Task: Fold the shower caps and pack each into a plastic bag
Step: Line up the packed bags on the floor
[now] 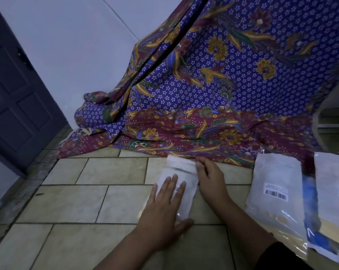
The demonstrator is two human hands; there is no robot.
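My left hand (164,207) lay flat, fingers straight and spread, pressing the plastic bag (179,172) onto the tiled floor (82,201). My right hand (209,176) met the bag's far right edge, fingers bent; a pinch could not be confirmed. Right of it lay filled bags (275,191); beyond both hands, patterned cloth (203,94).

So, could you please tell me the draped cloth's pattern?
The cloth is purple floral batik, maroon-bordered; head view.
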